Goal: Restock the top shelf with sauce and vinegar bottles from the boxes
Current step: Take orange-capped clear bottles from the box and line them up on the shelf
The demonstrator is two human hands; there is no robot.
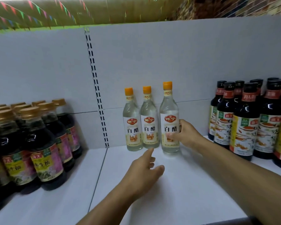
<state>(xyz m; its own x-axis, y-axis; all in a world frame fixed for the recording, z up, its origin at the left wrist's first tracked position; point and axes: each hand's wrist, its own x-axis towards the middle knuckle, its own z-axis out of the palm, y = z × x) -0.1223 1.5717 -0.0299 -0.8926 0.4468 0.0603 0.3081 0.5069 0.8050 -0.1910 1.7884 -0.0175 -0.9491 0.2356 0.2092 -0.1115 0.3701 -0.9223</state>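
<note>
Three clear glass vinegar bottles with orange caps [169,127] carry white labels — a red "保宁" badge above "白醋". A dark soy-sauce bottle with a gold cap [44,153] reads "海天".

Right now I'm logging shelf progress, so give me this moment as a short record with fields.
Clear vinegar bottles standing: three, orange caps, at the back panel
Right hand: grips the rightmost vinegar bottle at its label
Left hand: holds nothing, forefinger extended toward the middle vinegar bottle
Left group: gold-capped dark sauce bottles
Right group: black-capped dark sauce bottles
Shelf: white
</note>
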